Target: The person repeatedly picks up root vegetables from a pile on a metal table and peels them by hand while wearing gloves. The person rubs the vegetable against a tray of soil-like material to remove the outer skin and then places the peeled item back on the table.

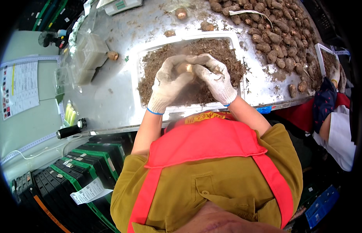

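Observation:
My left hand (170,83), in a soiled white knit glove, holds a small taro corm (184,68) with a pale cut face. On its right side, my right hand (214,76), gloved the same way, touches the corm with its fingertips. Both hands are above a white tray (136,80) holding brown fibrous peelings (153,70). Beyond the tray's far rim lie a few single corms, one (207,26) near the rim and another (181,13) farther back. Part of the held corm is hidden by my fingers.
A large heap of taro corms (275,38) covers the right of the metal table (111,96). Clear plastic containers (92,52) stand at left, below a scale (119,5). A black bottle (68,131) lies at the near left edge. A co-worker's gloved hands (337,75) are at far right, beside another tray.

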Available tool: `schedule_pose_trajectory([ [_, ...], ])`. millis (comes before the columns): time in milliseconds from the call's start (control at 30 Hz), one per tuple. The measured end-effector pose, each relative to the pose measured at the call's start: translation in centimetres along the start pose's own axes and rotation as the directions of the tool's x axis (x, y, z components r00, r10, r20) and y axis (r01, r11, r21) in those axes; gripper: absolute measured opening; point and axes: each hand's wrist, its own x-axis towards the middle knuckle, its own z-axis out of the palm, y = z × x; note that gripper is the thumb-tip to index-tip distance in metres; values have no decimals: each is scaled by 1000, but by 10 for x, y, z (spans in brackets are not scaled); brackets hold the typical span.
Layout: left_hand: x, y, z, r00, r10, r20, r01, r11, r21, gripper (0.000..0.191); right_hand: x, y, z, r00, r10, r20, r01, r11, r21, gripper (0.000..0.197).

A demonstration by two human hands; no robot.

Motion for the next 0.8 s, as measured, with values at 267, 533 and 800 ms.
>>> schedule_pose_trajectory([
  [267, -1, -17, 9, 998, 56, 11, -57, 982, 182, 63, 6, 19, -2, 996, -32, -78, 25, 995, -93, 14],
  [533, 3, -17, -7, 999, 40, 12, -39, 993, -112, 55, 24, 35, -47, 956, 267, -123, -290, 919, -265, 31],
  [800, 6, -13, -18, 999, -1, 39, 2, 1000, -29, 58, 12, -22, -22, 914, -312, 260, 398, 817, -418, 29],
])
